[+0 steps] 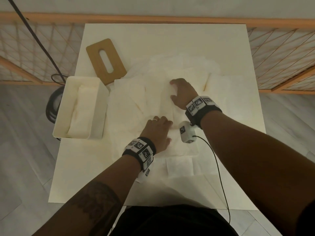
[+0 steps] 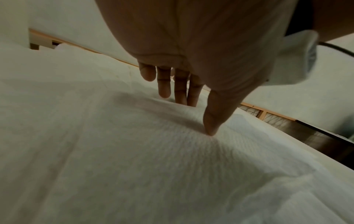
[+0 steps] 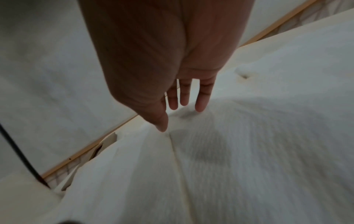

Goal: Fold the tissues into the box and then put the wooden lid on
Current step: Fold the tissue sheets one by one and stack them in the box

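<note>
Loose white tissues (image 1: 150, 96) lie spread and overlapping across the middle of the white table (image 1: 221, 48). My left hand (image 1: 162, 128) rests on them near the front, fingers straight, thumb tip pressing the sheet (image 2: 210, 131). Farther back, my right hand (image 1: 175, 89) touches the tissues (image 3: 249, 151) with straight fingertips (image 3: 201, 104). At the table's left edge stands the open white box (image 1: 59, 113), a folded tissue (image 1: 81, 109) inside it. The wooden lid (image 1: 105, 60) with its oval slot lies flat behind the box. Neither hand holds anything.
More flat tissues (image 1: 180, 167) lie near the front edge. A black cable (image 1: 219, 167) runs from the white wrist camera (image 1: 186, 132) over the table's front right. A wooden rail with netting (image 1: 281, 48) stands behind the table. A dark round object (image 1: 52, 103) sits on the floor at left.
</note>
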`<state>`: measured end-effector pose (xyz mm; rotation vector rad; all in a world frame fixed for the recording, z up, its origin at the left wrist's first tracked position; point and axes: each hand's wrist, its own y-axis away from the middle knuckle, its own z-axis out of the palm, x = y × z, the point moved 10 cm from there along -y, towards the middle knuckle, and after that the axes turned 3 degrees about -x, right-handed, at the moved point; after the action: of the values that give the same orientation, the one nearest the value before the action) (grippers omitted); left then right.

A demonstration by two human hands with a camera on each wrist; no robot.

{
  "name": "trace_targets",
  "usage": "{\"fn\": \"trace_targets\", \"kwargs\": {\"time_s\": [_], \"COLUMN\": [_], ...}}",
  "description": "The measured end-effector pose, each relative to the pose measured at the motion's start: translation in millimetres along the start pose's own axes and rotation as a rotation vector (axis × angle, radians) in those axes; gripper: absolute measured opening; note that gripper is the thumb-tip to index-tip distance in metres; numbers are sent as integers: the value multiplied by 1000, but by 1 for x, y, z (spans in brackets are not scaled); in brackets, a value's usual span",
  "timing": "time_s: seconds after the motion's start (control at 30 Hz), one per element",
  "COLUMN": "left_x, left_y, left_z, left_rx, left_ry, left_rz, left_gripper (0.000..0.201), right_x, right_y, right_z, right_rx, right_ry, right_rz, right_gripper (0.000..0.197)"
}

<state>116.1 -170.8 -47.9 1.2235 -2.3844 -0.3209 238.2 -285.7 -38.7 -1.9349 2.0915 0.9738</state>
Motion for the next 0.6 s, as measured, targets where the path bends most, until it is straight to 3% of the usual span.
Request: {"fn": "trace_targets", "kwargs": {"time_s": [0.13, 0.3, 0.6], "left_x": [2, 0, 0], "left_y": [-5, -7, -5], "left_z": [-1, -1, 0], "left_rx": [-7, -12, 12], "left_ry": [-17, 29, 57], "left_rz": [1, 2, 18], "left_gripper": [54, 52, 49], "right_x": [-8, -15, -35], "right_y": [-24, -30, 6], "right_z": [1, -12, -54], "right_rx": [-87, -100, -68], "right_ry": [161, 406, 315], "right_rz": [10, 1, -114], "right_gripper": [70, 45, 32]}}
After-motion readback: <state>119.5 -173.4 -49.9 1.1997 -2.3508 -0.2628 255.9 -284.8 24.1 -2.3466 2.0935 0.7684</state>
